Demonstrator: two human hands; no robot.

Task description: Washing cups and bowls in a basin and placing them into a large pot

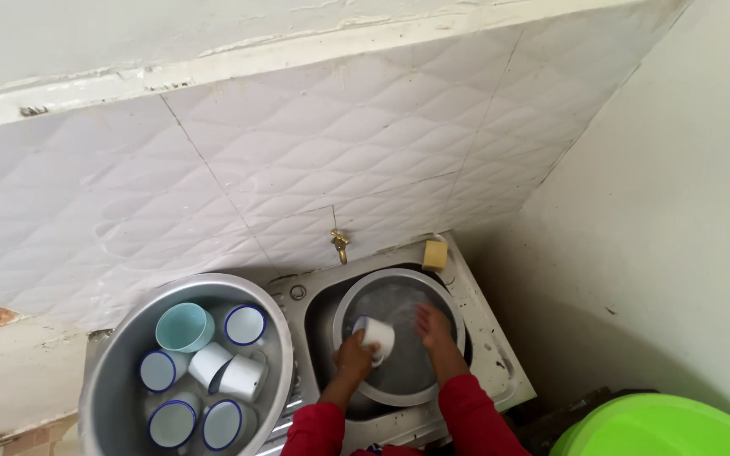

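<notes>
Looking down from head height, one quilted white tile wall (297, 143) fills most of the view, its diamond relief glossy and cracked along one seam. One stainless steel sink (492, 338) sits below it, scuffed and speckled at the rim. Two round metal basins follow in size: the larger basin (111, 371), dull grey and wide-lipped, stands on the drainer at left, and the smaller wash basin (445, 295) sits inside the sink bowl, holding cloudy water. One lime-green plastic tub (661, 426) curves into the lower right corner. Seven cups lie in the larger basin: six white enamel mugs with blue rims (245, 325), some upright and some tipped on their sides, and one pale teal cup (184, 328), smooth and handleless as far as can be seen. Over the wash basin, the left hand (354, 355), red-sleeved, is curled closed around an eighth white enamel mug (377, 336), held tilted above the water. The right hand (434, 328) reaches into the basin just beside that mug; whether its fingers grip anything cannot be told. One small brass tap (341, 245) juts from the tile, and one yellow sponge block (434, 254) rests on the sink's back edge.
</notes>
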